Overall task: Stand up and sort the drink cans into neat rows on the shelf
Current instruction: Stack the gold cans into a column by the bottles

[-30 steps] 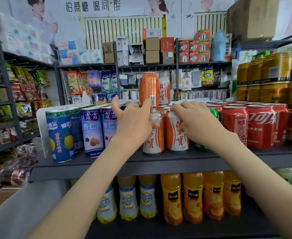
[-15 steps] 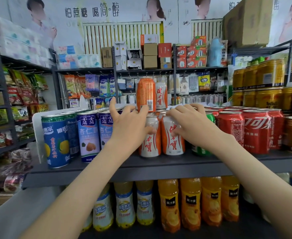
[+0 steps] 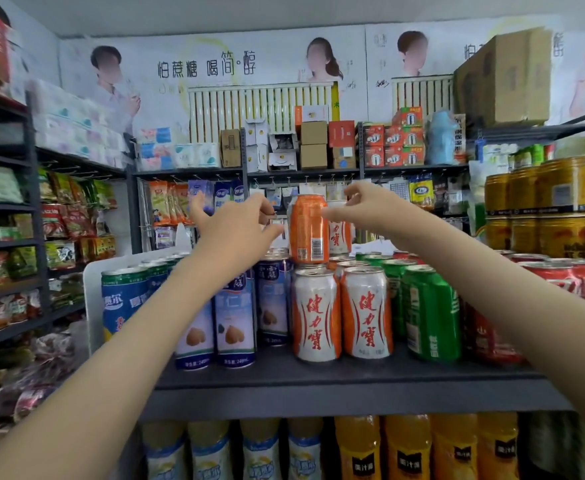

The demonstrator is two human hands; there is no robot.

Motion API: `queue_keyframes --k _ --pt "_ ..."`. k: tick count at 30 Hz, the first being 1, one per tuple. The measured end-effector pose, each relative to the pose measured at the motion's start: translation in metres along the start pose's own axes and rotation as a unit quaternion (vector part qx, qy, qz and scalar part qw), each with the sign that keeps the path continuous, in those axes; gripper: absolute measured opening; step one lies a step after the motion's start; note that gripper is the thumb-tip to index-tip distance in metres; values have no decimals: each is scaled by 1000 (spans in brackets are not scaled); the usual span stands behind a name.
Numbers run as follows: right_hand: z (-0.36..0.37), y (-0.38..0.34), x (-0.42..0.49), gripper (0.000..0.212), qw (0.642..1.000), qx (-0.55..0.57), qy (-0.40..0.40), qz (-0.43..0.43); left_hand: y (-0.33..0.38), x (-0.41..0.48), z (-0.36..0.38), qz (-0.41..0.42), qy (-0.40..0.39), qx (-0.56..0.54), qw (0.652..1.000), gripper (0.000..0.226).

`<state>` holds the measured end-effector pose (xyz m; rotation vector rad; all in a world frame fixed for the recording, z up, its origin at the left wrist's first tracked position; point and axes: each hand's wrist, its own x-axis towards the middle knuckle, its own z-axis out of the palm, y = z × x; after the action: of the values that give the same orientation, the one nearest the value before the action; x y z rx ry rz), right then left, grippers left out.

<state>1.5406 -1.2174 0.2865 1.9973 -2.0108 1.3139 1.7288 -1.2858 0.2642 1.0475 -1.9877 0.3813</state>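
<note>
Both forearms are bare up to the frame edge, with no sleeve, watch, bracelet or glove showing on either. The left hand (image 3: pixel 235 230), entering from 7 o'clock, shows no ring, and its nails look short and plain. The right hand (image 3: pixel 374 206), entering from 4 o'clock, is likewise unadorned.

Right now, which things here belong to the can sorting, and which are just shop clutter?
Job: left hand; right hand; stacked orange can; white-and-orange cans; green cans; red cans; shelf.
Clutter: juice bottles; snack bags; cardboard box.
</note>
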Motion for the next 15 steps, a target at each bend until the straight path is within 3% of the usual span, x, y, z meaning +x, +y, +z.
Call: queue_keyframes --k 7,10,13,15 --pt "32 -6 45 102 995 51 -35 74 -7 9 11 2 -65 28 997 26" --pt "41 -4 53 97 996 47 -16 79 -12 6 18 6 -78 55 995 28" --pt "49 -3 57 115 995 62 7 80 -17 6 21 4 -72 46 996 27" --pt "51 -1 61 114 996 49 21 77 -20 5 22 6 -64 37 997 26"
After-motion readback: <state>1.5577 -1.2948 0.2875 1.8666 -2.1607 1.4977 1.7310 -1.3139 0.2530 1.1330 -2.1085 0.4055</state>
